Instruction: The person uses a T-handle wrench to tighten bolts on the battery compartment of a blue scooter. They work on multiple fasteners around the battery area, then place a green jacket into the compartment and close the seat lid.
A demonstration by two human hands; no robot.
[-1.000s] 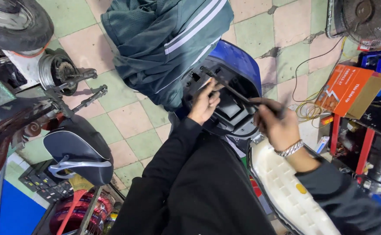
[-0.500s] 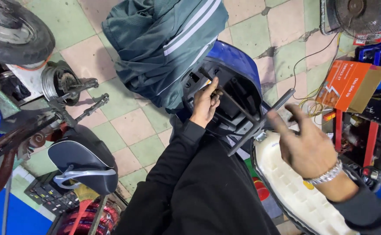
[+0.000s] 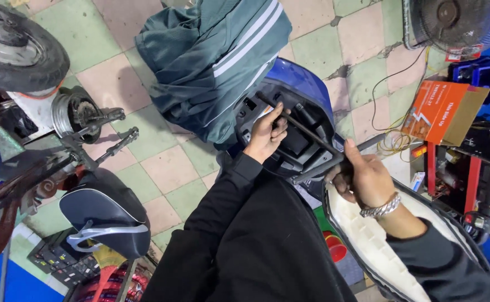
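My left hand (image 3: 265, 136) curls around far end of T-handle wrench (image 3: 312, 145), steadying shaft in black compartment of blue scooter (image 3: 306, 89). My right hand (image 3: 365, 179) grips crossbar, fingers closed, thumb up. Upturned seat (image 3: 368, 240) just below right wrist. Floor (image 3: 166, 168): pink and green tiles. Fan (image 3: 457, 22) top right; orange box (image 3: 443, 112) beside it, contents hidden. Wrench tip hidden; green jacket (image 3: 211, 61) covers scooter front.

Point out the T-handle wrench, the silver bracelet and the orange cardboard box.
T-handle wrench (image 3: 306, 130): head view, on the long dark shaft between the hands.
Silver bracelet (image 3: 380, 208): head view, on the chain links across the right wrist.
Orange cardboard box (image 3: 443, 112): head view, on its top face.
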